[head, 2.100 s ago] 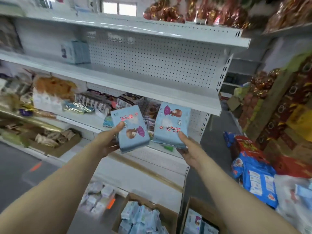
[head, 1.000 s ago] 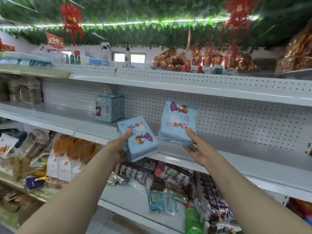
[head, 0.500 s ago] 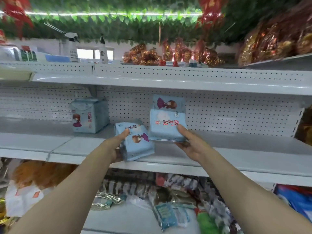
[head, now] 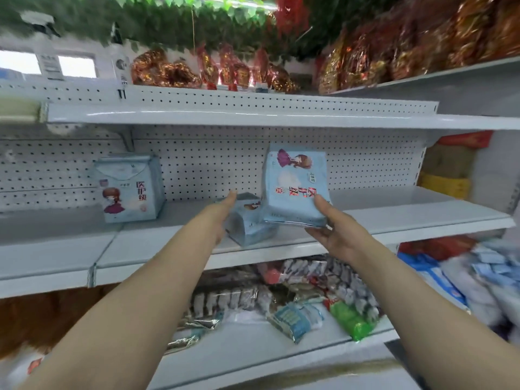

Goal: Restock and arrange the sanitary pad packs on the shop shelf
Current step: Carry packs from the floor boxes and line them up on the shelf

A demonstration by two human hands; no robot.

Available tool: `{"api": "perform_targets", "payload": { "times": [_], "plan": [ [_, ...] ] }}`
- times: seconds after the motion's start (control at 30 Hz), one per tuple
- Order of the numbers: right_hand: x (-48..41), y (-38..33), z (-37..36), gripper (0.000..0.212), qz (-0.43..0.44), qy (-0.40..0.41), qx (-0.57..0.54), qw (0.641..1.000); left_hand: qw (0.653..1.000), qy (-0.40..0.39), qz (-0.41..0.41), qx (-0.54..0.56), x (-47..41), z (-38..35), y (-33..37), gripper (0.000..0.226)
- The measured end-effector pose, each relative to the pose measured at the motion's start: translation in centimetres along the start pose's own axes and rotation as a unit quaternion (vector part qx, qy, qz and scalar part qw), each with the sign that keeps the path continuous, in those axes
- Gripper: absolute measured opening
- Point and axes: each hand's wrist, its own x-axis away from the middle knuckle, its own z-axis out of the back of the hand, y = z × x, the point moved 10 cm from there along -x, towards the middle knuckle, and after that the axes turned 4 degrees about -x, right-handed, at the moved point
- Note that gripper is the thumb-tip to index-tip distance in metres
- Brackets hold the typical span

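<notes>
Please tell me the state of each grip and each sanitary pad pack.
left grip, holds tilted pad pack
right grip, holds raised pad pack by its bottom
tilted pad pack, leaning, low at shelf
raised pad pack, upright, above shelf
shelved pad pack, standing upright, untouched

The shelf [head: 394, 218] is noted as smooth white-coated metal with a faint sheen; its back panel [head: 211, 164] is perforated sheet in the same white, matt. The raised pack [head: 295, 187], low pack [head: 247, 225] and standing pack [head: 129, 190] are wrapped in soft pale-blue plastic film, lightly glossy and creased. Snack packets [head: 230, 299] below are seen in shiny crinkled foil.
</notes>
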Motion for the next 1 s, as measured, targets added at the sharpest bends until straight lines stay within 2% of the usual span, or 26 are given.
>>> {"api": "perform_targets", "payload": {
  "times": [0.13, 0.3, 0.43, 0.5, 0.53, 0.6, 0.7, 0.83, 0.93, 1.0],
  "plan": [
    [2.4, 1.9, -2.6, 0.038, -0.010, -0.006, 0.027, 1.000, 0.999, -0.018, -0.045, 0.006, 1.1, 2.1, 2.2, 0.086],
    [4.1, 4.3, -7.8, 0.051, -0.020, -0.047, 0.056, 0.997, 0.991, -0.103, -0.083, 0.031, 3.4, 3.7, 3.9, 0.078],
    [4.6, 6.0, -11.9, 0.070, -0.025, -0.089, 0.070, 0.993, 0.994, -0.062, -0.094, 0.010, 3.8, 8.7, 4.0, 0.092],
    [4.3, 6.6, -13.9, 0.067, -0.034, -0.113, 0.071, 0.991, 0.994, -0.051, -0.096, -0.009, 4.0, 11.2, 3.9, 0.098],
    [4.2, 6.8, -15.1, 0.057, -0.038, -0.120, 0.082, 0.989, 0.994, -0.053, -0.098, -0.010, 4.0, 12.2, 3.8, 0.096],
    [4.2, 7.4, -17.5, 0.040, -0.051, -0.133, 0.114, 0.983, 0.993, -0.055, -0.102, -0.001, 4.1, 13.9, 3.5, 0.074],
    [3.8, 8.7, -20.3, 0.059, -0.072, -0.148, 0.173, 0.971, 0.991, -0.049, -0.121, 0.024, 4.3, 16.2, 3.3, 0.042],
    [3.3, 10.0, -22.8, 0.071, -0.084, -0.153, 0.213, 0.961, 0.989, -0.034, -0.138, 0.043, 4.5, 18.9, 3.4, 0.039],
    [3.0, 9.5, -24.6, 0.070, -0.062, -0.150, 0.208, 0.965, 0.988, -0.030, -0.149, 0.036, 4.1, 20.3, 3.3, 0.042],
    [2.5, 9.0, -25.4, 0.076, -0.038, -0.145, 0.213, 0.965, 0.987, -0.034, -0.151, 0.030, 3.9, 20.9, 3.2, 0.051]
  ]
}}
